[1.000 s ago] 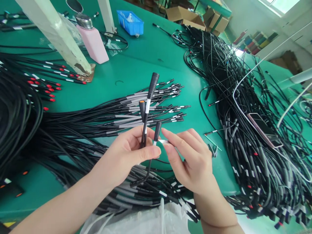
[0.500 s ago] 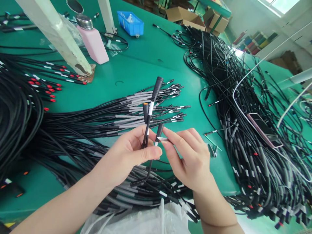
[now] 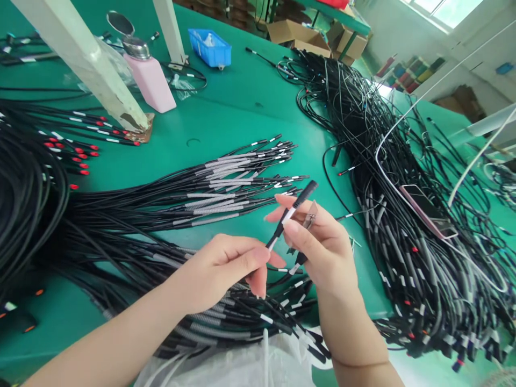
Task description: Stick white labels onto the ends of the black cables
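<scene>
My left hand (image 3: 237, 263) pinches a black cable (image 3: 278, 235) between thumb and fingers. The cable slants up to the right, with a white label and a ribbed black connector (image 3: 306, 193) at its end. My right hand (image 3: 328, 250) is closed around a small metal blade-like tool (image 3: 309, 216), whose exact kind I cannot make out. Its thumb also presses near the white label. Another black connector (image 3: 300, 259) hangs under the right palm, partly hidden. Below and behind the hands lie bundled black cables (image 3: 217, 208) with grey ribbed sleeves and white labels.
A large heap of cables (image 3: 387, 215) covers the right side, with a phone (image 3: 429, 212) on it. Coiled cables (image 3: 32, 161) with red tips lie left. A pink bottle (image 3: 149, 83), white posts (image 3: 88, 70) and a blue bin (image 3: 209, 49) stand at the back of the green table (image 3: 242, 118).
The held connector has swung from nearly upright to tilted right, and my right thumb now meets its label. The metal tool has turned upward in the right hand. The view has shifted slightly.
</scene>
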`<state>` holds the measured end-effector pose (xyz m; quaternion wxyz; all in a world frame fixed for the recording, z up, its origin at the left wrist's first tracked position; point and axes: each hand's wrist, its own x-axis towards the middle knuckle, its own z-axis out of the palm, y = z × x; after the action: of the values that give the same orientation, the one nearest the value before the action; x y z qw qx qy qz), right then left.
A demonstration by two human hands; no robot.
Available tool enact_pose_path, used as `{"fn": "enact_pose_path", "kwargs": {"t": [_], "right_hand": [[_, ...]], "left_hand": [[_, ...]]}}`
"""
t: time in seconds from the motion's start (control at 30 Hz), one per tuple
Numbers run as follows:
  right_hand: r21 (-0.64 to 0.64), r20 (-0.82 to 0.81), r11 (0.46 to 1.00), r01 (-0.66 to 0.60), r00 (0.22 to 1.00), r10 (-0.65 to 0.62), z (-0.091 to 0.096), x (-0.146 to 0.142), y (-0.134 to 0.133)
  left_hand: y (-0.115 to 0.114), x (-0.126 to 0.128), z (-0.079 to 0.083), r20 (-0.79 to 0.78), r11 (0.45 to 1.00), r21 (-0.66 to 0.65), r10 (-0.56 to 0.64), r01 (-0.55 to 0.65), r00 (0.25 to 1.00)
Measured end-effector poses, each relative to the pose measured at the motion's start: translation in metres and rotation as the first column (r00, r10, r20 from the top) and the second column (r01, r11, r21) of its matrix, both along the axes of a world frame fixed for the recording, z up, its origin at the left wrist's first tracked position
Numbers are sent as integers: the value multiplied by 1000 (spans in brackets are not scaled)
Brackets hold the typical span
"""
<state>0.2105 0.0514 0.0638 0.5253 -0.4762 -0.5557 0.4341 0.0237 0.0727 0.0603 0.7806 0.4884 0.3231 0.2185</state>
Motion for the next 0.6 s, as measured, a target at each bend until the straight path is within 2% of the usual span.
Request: {"fn": "enact_pose_path", "kwargs": {"t": [0.03, 0.1, 0.17, 0.23, 0.3, 0.4, 0.53, 0.6], "right_hand": [[-8, -18, 1000, -12, 1000, 11, 0, 0, 1], [-31, -44, 1000, 2, 999, -4, 1, 1, 3], [-74, -74, 997, 14, 997, -20, 2, 1, 4], [-107, -117, 994, -2, 993, -10, 3, 0, 4], [-107, -156, 994, -26, 988, 9, 2, -3, 4], [-97, -184, 995, -40, 983, 21, -1, -7, 4], [-92, -184, 994, -67, 982, 49, -4, -12, 3], [-109, -187, 991, -73, 981, 52, -5, -12, 3]], "left_hand": [[0, 1, 0, 3, 1000, 12, 29, -29, 1000], [0, 3, -1, 15, 981, 46, 188, -189, 982], [1, 5, -2, 33, 925, 35, 378, -379, 925], [2, 6, -1, 32, 881, -20, 473, -473, 880], [3, 5, 0, 32, 880, -64, 473, -471, 880], [3, 3, 1, 55, 907, -84, 418, -413, 907], [3, 2, 2, 17, 961, -121, 251, -247, 968], [2, 2, 2, -2, 970, -133, 204, -202, 979]]}}
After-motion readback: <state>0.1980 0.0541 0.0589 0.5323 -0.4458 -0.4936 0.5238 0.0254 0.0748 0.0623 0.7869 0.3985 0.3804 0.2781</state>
